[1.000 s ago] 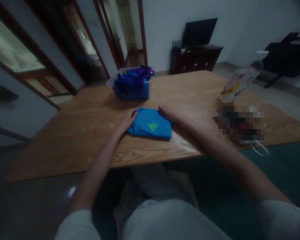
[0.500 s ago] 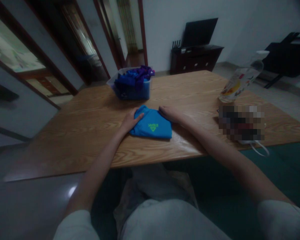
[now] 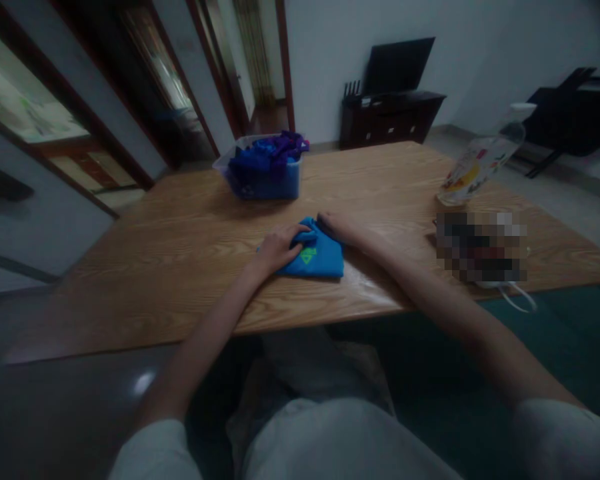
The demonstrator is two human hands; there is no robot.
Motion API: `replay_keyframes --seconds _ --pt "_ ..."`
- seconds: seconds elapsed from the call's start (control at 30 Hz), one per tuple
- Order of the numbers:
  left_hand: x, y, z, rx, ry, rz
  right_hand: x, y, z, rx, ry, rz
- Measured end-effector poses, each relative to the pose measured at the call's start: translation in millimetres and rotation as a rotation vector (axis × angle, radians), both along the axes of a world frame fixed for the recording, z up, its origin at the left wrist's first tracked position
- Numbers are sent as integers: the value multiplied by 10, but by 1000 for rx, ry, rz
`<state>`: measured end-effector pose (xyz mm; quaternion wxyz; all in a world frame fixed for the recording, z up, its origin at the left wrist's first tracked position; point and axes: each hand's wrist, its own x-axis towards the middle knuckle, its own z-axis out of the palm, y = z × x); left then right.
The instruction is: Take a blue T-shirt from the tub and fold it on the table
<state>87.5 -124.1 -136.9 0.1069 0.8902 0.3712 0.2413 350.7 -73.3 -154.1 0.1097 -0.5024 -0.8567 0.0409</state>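
Note:
A folded blue fabric garment (image 3: 325, 261) with a bright green logo lies near the front of the table. My left hand (image 3: 279, 248) is closed over its left part, with a fold of the fabric bunched between thumb and fingers. At the garment's far right edge, the curled fingers of my right hand (image 3: 339, 227) are closed on the cloth, their tips partly hidden. The logo is half covered by my left hand.
Behind the garment stands a clear plastic bin (image 3: 265, 187) heaped with blue and purple fabric. A plastic bottle (image 3: 475, 170) with a white cap is at the right of the wooden table (image 3: 170, 267), near a blurred-out item (image 3: 480, 247) with a white cord.
My left hand has moved right, folding the garment's left side inward over part of the logo. The right hand has stayed at the far edge.

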Motion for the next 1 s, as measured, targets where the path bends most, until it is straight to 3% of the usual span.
replay_keyframes --seconds 0.2,0.33,0.43,0.7,1.0 --pt "-223 180 -8 39 -45 233 -15 -25 49 -21 -5 -5" --pt "-460 435 -141 -92 -85 367 -27 -27 63 -15 -29 -15" --pt "-591 573 -229 -186 -91 329 -34 -30 70 -8 -40 -13" --pt "-602 592 -257 -151 -76 263 -18 -12 35 1 -44 -3" --pt "-615 632 -295 -159 -43 287 -27 -16 39 -12 -21 -5"
